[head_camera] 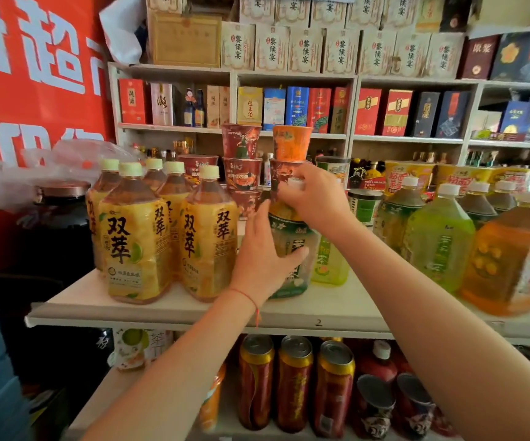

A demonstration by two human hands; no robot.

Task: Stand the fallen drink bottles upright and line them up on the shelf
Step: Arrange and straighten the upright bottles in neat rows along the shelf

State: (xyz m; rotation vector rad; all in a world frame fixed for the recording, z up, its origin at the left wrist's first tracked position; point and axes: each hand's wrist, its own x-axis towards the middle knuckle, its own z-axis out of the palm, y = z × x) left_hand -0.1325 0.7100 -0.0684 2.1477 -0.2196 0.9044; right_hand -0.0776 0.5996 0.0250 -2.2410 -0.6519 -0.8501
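Gripping the green tea bottle point(292, 249) upright on the shelf point(193, 308), we had our right hand point(316, 194) curled over its cap, left hand point(265, 256) wrapping its body beside the yellow bottles point(208, 237).

Glossy plastic bottle point(290, 249), matt shelf point(321, 310)

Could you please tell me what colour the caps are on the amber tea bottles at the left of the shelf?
Pale green caps, clearest in the head view.

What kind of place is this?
Most likely a small grocery or liquor shop: rows of bottled tea drinks on a white shelf, boxed liquor stacked above, and canned drinks below.
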